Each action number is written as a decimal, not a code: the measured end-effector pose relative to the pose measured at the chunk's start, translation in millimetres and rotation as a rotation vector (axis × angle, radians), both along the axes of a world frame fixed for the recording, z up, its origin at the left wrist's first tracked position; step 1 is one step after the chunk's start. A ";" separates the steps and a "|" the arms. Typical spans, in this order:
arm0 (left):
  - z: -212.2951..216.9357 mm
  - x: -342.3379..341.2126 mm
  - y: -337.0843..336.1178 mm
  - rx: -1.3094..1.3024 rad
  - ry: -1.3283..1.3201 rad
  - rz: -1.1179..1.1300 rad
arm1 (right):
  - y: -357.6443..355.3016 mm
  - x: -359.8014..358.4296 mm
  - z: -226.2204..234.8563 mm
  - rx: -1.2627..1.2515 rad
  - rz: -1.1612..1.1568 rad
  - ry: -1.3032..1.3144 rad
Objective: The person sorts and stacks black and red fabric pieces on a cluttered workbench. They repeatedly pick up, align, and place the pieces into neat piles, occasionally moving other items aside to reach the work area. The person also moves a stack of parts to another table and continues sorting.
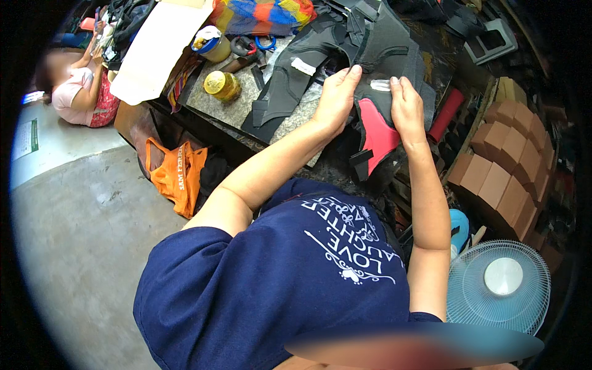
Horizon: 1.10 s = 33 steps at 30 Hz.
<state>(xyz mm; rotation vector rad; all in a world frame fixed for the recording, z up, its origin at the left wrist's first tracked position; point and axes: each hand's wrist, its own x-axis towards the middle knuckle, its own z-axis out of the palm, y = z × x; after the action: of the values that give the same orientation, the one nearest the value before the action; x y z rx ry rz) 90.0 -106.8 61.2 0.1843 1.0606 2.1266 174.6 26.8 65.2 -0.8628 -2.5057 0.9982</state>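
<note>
A dark grey shoe upper (383, 106) with a white label hangs between my hands, its pink lining (378, 135) showing below. My left hand (337, 102) pinches its left edge, thumb pointing up. On the opposite edge my right hand (407, 111) is closed, with the fingertips beside the label. More grey uppers (290, 92) lie spread over the worktable (208, 102), to the left of and beyond my hands. Behind the held piece, another stack of grey cut parts (385, 31) covers the table's far side.
Left on the table stand a yellow-lidded jar (222, 86) and a blue-rimmed tub (213, 46). An orange garment (179, 176) hangs below the table edge. Stacked brown blocks (509, 154) and a fan (498, 287) are at my right. Another person (80, 92) sits far left.
</note>
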 end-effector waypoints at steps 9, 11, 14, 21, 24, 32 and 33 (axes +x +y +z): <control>42.3 -23.1 -30.3 0.045 -0.095 -0.041 | -29.1 -27.0 10.7 -0.536 0.060 0.155; 59.3 -36.1 -50.1 0.023 0.100 -0.107 | -34.8 -20.3 26.7 -1.181 0.116 0.283; 76.3 -46.8 -86.3 -0.301 0.689 -0.290 | -35.3 -29.8 52.5 -1.463 0.059 0.408; 48.6 -61.6 -138.2 -0.356 0.481 -0.210 | -30.3 -93.5 42.0 -1.319 0.248 0.472; 7.4 -94.4 -141.9 -0.476 0.680 -0.091 | -28.6 -130.9 2.2 -1.435 0.212 0.413; -58.5 -82.9 -110.0 -1.506 1.446 0.060 | -3.7 -84.2 -56.2 -0.406 0.356 0.133; -51.9 -83.6 -106.4 -1.543 1.415 -0.004 | 5.2 -66.2 -50.6 -0.220 0.419 0.138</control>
<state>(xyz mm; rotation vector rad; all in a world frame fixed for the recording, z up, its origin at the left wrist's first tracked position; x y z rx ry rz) 6.4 -213.2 9.3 0.9028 3.0099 0.3420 108.3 32.0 14.6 -0.3056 -2.5412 1.4317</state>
